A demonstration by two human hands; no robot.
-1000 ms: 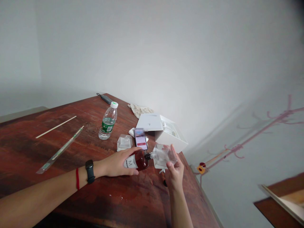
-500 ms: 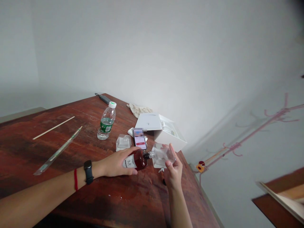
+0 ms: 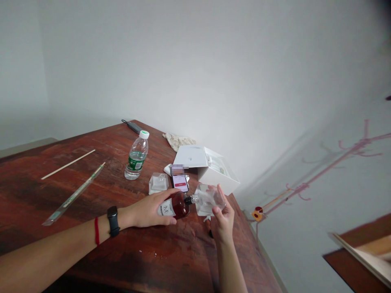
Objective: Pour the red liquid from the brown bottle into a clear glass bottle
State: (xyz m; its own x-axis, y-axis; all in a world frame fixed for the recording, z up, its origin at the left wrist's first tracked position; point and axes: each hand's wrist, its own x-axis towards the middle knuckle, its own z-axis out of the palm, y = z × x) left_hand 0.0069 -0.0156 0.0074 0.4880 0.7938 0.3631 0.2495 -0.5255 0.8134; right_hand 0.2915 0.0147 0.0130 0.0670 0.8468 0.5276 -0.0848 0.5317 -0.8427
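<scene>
My left hand (image 3: 152, 210) is wrapped round a reddish-brown bottle (image 3: 181, 206) with a white label marked M. The bottle is tipped on its side, its dark neck pointing right. In my right hand (image 3: 224, 215) is a clear glass bottle (image 3: 210, 199), also tilted, its narrow mouth turned left. The two mouths meet, or nearly so; I cannot tell whether liquid passes between them. Below the glass bottle, partly hidden by my right wrist, lies a small orange-brown thing with a white top (image 3: 208, 223).
Beyond my hands are a phone (image 3: 180, 183), a clear plastic tray (image 3: 159, 183) and an open white box (image 3: 214, 171). A water bottle (image 3: 136, 156) stands left of them. A bare stick (image 3: 69, 164) and a wrapped stick (image 3: 76, 193) lie farther left. Small white bits dot the wooden table (image 3: 122, 260).
Both hands and both bottles keep nearly the same pose. The whole view has shifted very slightly.
</scene>
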